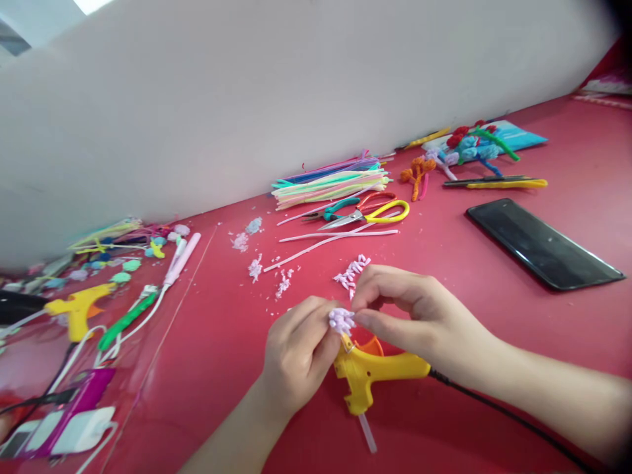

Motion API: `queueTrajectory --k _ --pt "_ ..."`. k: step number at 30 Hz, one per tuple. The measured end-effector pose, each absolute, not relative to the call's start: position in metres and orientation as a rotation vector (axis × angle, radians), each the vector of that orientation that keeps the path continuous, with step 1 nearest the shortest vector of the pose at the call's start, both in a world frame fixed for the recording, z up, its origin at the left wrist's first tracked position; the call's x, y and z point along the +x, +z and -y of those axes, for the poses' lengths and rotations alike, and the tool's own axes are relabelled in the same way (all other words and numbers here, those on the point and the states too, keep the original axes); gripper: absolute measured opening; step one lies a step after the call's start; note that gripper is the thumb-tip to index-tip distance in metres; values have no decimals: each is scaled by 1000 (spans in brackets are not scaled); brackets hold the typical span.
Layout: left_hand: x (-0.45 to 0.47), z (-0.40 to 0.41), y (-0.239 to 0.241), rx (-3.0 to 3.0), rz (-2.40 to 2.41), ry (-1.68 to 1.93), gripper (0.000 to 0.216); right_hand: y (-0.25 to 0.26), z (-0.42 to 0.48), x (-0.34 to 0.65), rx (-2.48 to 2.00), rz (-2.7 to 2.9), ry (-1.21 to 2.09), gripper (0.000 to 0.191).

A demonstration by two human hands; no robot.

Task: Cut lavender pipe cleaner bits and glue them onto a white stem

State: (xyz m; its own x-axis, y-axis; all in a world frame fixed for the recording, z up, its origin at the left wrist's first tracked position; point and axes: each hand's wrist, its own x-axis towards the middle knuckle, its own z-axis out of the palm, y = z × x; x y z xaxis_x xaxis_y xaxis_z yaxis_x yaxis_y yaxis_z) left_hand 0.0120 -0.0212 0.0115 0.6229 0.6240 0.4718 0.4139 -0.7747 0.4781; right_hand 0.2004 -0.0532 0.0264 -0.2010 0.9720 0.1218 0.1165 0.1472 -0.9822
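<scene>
My left hand point(301, 349) pinches a small lilac cluster of short fuzzy pieces point(342, 320). The thumb and forefinger of my right hand point(405, 306) are pinched together at the right side of that cluster; whatever they hold is too small to make out. Below the cluster, a yellow glue gun point(370, 375) lies on its side on the table, with a clear glue stick point(368, 433) coming out of its back end. Just behind my right fingers is a pile of short lilac pipe cleaner pieces point(351, 273).
Scissors point(365, 214), pliers point(340, 207) and a pipe cleaner bundle point(330, 184) lie farther back. A black phone point(543, 243) rests at right, near pipe cleaner flowers point(469, 148). Another glue gun point(79, 309) and a power strip point(81, 421) are at left. A black cord point(508, 408) passes beneath my right forearm.
</scene>
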Motion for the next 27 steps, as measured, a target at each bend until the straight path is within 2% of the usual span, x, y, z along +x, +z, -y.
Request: queueTrajectory --k 18,23,27 --pt "13 24 9 2375 -917 892 15 25 52 200 -1072 1513 1158 5" --pt "13 30 17 1910 -1069 821 25 21 51 200 -1055 1582 920 8" --pt "13 30 22 1248 -898 616 27 20 53 200 -1023 1669 588 11"
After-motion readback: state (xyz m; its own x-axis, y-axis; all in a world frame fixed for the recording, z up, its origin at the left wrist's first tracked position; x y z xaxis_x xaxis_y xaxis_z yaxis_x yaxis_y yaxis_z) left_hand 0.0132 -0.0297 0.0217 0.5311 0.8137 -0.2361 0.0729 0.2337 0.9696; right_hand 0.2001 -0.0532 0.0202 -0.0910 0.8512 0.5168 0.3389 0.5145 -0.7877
